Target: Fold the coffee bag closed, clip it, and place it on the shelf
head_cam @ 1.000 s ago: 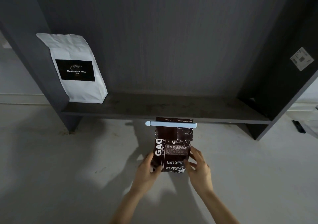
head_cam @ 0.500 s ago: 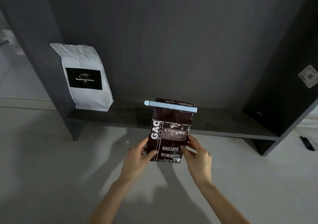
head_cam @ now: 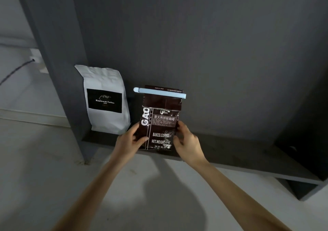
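Dark grey shelf unit (head_cam: 204, 35) fills most of the view, tall back panel, side panel on the left, low shelf (head_cam: 239, 155) running across near the pale floor (head_cam: 35, 168). White coffee bag (head_cam: 106, 101) stands upright at the left end of the shelf, against the side panel, black label facing out. Dark brown coffee bag (head_cam: 160, 119) is just right of it, upright, a narrow gap between the two, printed front facing the camera; its bottom edge sits at the shelf's front part, cannot tell if it fully rests there or is held just above. Top of the brown bag is folded over, and a light blue clip (head_cam: 159, 92) runs level across the fold, sticking out past both sides of the bag. Left hand (head_cam: 130, 141) grips the bag's lower left edge, thumb on the front, fingers wrapped behind. Right hand (head_cam: 187, 143) grips the lower right edge, thumb on the front face, fingers at the side. Both forearms reach in from the bottom of the view. Wall socket (head_cam: 34, 59) with a dark cable plugged in sits on the wall left of the unit.
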A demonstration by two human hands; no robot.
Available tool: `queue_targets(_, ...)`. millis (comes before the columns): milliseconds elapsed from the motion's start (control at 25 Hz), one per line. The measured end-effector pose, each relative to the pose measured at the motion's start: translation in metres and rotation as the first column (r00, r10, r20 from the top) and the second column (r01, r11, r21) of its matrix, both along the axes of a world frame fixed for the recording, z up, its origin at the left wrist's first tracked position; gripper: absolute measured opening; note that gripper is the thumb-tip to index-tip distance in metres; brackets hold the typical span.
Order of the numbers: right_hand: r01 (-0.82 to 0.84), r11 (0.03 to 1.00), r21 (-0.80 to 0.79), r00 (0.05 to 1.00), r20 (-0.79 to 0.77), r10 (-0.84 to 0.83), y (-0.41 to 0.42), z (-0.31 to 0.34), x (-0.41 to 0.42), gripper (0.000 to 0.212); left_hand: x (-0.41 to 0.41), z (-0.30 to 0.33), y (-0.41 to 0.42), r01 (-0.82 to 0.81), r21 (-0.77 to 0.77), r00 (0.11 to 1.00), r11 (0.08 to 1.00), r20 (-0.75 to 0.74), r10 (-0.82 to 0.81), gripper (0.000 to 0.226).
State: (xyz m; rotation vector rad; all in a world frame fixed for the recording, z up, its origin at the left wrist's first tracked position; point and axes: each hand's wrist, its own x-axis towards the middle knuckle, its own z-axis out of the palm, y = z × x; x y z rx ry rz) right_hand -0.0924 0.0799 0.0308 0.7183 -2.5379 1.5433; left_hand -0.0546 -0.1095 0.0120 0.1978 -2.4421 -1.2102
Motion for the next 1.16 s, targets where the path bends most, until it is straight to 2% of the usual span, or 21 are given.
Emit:
queue_targets(320, -0.062, 0.998, 0.02, 0.998, 0.027, 0.062, -0.035, -0.02, -0.017, 0.061, -0.014, -0.019, -0.027, -0.03, 0.013, 0.995, 0.999, 0.094, 0.029, 0.061)
queue_targets(560, -0.026, 1.0, -0.001, 0.996, 0.088, 0.026, -0.047, -0.021, -0.037, 0.058, -0.032, -0.019, -0.027, -0.021, 0.103, 0.998, 0.994, 0.054, 0.016, 0.056)
queue_targets(840, -0.078, 0.997, 0.009, 0.985, 0.155, 0.075, -0.046, -0.026, -0.039, 0.071, -0.038, -0.025, -0.027, -0.041, 0.167, 0.998, 0.985, 0.056, 0.032, 0.053)
queue_targets(1040, -0.094, 0.99, 0.101, 0.981, 0.181, 0.075, -0.038, -0.027, -0.034, 0.074, -0.035, -0.023, -0.025, -0.059, 0.18, 0.995, 0.982, 0.091, 0.043, 0.056)
queue_targets(1160, -0.109, 0.98, 0.167, 0.98, 0.183, 0.078, -0.023, -0.033, -0.027, 0.071, -0.03, -0.024, -0.019, -0.142, 0.171, 0.989, 0.975, 0.072, 0.131, 0.058)
